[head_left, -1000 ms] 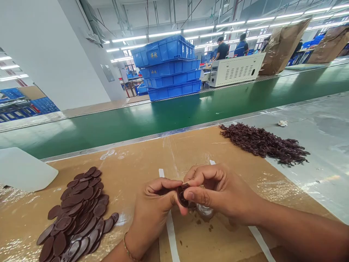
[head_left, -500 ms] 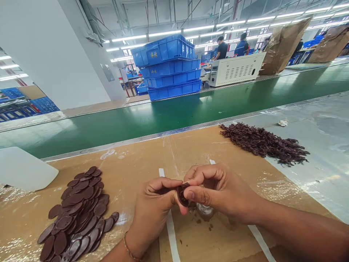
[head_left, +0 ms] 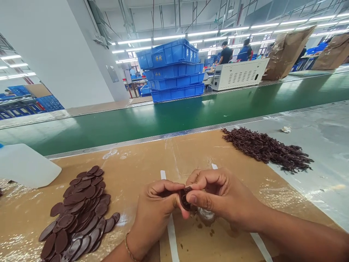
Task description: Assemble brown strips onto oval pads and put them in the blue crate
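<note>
My left hand (head_left: 155,211) and my right hand (head_left: 218,198) meet low in the middle of the view. Both pinch one small dark brown oval piece (head_left: 184,199) between thumbs and fingertips. Under my right hand a small clear object (head_left: 206,214) rests on the brown cardboard sheet (head_left: 141,167). A heap of flat brown oval pieces (head_left: 79,211) lies to the left of my left hand. A pile of thin dark brown scraps (head_left: 267,149) lies to the upper right.
A green conveyor belt (head_left: 163,116) runs across behind the table. Stacked blue crates (head_left: 173,69) and a white machine box (head_left: 237,72) stand beyond it, with two people farther back. A white plastic container (head_left: 24,165) sits at the left edge.
The view has shifted slightly, so everything sits a little lower and to the right. My hands keep the same pinch on the brown piece.
</note>
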{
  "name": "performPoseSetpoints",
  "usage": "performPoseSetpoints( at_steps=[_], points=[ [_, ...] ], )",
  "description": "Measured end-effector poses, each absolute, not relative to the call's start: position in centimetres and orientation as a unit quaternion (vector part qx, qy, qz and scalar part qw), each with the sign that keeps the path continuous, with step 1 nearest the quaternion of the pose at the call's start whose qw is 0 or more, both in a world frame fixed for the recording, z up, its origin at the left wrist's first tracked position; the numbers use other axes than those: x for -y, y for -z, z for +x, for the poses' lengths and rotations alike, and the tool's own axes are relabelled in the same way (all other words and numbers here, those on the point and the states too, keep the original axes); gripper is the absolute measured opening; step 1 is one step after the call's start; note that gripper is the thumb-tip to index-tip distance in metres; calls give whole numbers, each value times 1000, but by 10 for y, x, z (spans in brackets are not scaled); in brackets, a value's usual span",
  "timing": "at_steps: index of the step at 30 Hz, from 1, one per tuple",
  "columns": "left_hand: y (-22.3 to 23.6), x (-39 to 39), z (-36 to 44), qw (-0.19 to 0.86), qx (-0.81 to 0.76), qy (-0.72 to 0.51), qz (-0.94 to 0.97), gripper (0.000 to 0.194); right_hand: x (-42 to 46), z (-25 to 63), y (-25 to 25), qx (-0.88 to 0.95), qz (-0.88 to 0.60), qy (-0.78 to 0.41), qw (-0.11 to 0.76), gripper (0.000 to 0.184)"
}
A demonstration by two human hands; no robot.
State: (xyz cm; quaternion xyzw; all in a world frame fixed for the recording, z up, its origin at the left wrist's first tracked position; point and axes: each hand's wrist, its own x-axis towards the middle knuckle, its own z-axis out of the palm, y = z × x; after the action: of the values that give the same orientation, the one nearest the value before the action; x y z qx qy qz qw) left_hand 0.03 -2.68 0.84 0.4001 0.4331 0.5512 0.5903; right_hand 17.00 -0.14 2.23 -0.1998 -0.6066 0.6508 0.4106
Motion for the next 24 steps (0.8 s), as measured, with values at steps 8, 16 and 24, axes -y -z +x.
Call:
performPoseSetpoints(
  at_steps=[8,16,24],
  points=[
    [-9,27,2,570,-462,-552,398,12,3,170,-22,614,-201,-644,410,14],
    [-10,28,2,578,-456,-550,394,13,3,170,-22,612,-213,-643,407,17],
    [-7,28,1,579,-458,-546,397,15,3,171,-18,595,-202,-668,399,16]
  ],
)
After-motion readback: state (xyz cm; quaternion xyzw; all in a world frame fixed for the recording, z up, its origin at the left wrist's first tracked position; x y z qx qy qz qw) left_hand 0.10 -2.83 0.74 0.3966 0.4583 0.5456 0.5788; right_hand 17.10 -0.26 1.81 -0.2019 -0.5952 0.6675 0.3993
